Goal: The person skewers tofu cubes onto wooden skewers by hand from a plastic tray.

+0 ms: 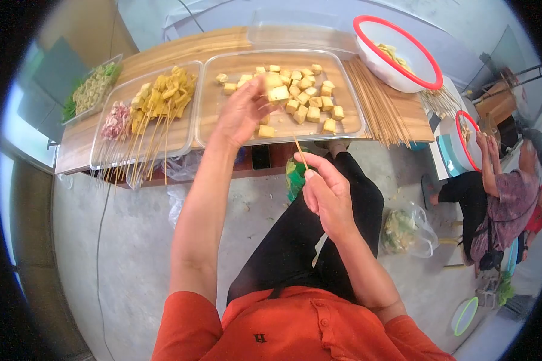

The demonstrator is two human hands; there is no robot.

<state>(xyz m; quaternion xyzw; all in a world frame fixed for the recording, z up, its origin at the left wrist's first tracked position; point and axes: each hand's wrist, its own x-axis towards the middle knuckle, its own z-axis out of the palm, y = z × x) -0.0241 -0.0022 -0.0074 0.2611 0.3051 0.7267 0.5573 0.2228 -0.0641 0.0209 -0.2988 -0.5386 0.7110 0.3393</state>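
My right hand (328,195) pinches a thin wooden skewer (300,150) that slants up and to the left. At its far end is a yellow fried tofu cube (278,94), with my left hand (244,111) closed about it; motion blurs the fingertips, and a second cube appears just above. Both hands are near the front edge of a clear plastic tray (205,108) with many loose tofu cubes (313,114) in it. To the left, another clear tray (189,129) bears loaded skewers of folded yellow pieces (168,90) and pinkish meat (116,122), their sticks pointing toward me.
Bare skewers (376,105) lie in a bundle right of the tofu tray, beside a red-rimmed white bowl (430,84). A tray of greens and pale pieces (93,90) stands far left. At right, a person (505,198) works over another red-rimmed bowl (460,141). A plastic bag (406,231) sits on the floor.
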